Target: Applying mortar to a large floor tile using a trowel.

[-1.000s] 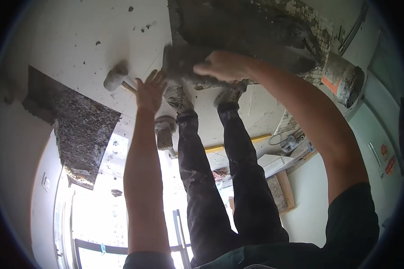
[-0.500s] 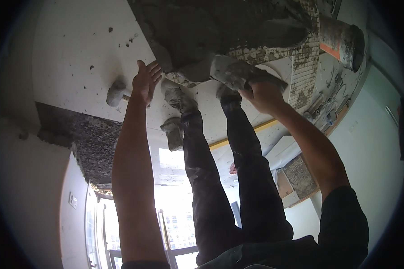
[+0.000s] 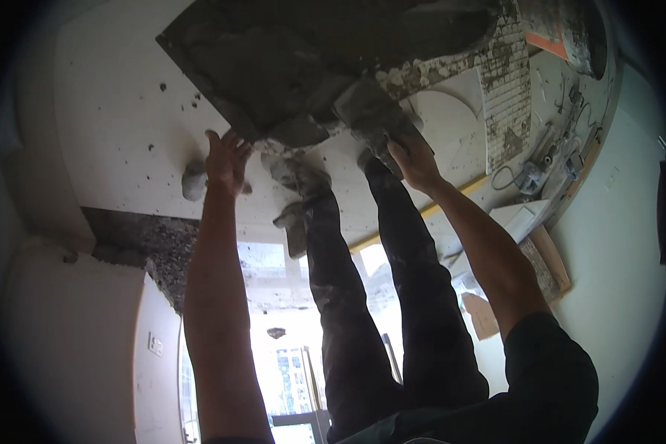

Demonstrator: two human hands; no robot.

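Your right hand [image 3: 419, 163], right of centre in the frame, has its fingers clamped on a mortar-caked trowel [image 3: 368, 105]; the blade points up and left, at the lower edge of a dark grey spread of mortar [image 3: 288, 52] that fills the top middle. Your left hand [image 3: 228, 164], left of centre, is empty, its fingers apart and pointing up beside the lower left edge of that spread; you cannot tell from here whether the fingertips touch it. Just left of that hand, a mallet's grey head [image 3: 194, 180] lies on the pale floor [image 3: 118, 126]. Below the spread are your dirt-covered shoes [image 3: 296, 174], with a second grey, crusted tool [image 3: 294, 228] just beside your left leg. A yellow bar [image 3: 431, 208] runs slantwise behind your legs. At upper right are a gridded panel [image 3: 508, 92] and a tipped bucket [image 3: 581, 37] with an orange band.
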